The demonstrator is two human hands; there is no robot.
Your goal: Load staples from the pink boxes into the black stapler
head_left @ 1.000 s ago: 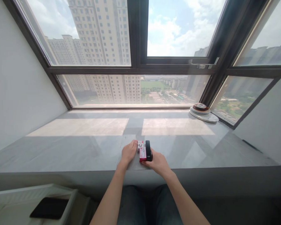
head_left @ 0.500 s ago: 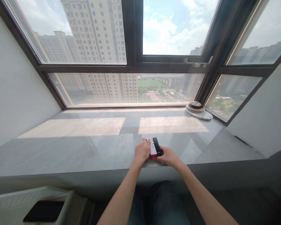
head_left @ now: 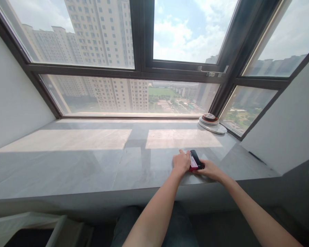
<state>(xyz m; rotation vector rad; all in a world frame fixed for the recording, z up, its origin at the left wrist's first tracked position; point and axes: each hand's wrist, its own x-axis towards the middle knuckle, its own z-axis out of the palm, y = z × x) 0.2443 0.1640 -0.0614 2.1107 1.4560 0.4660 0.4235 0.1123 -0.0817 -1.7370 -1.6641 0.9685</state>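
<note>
Near the front edge of the grey marble sill (head_left: pixel 92 171), both hands are at a small red and white box (head_left: pixel 193 162) and a black object (head_left: pixel 197 159) lying side by side against each other. My left hand (head_left: pixel 181 161) grips the box from its left side, fingers bent over its top. From the right, my right hand (head_left: pixel 208 169) is wrapped round the near end of the black object, its thumb reaching along the front of the box. The fingertips beneath are hidden.
A stack of round plates (head_left: pixel 211 124) stands in the sill's back right corner, by the dark window frame (head_left: pixel 224 92). A thin dark strip (head_left: pixel 257 157) lies along the right wall. Lower left is a pale furniture piece (head_left: pixel 23 221) with a dark top.
Both hands have moved to the right along the sill, together with the box and the black object. The view has also shifted and tilted slightly.
</note>
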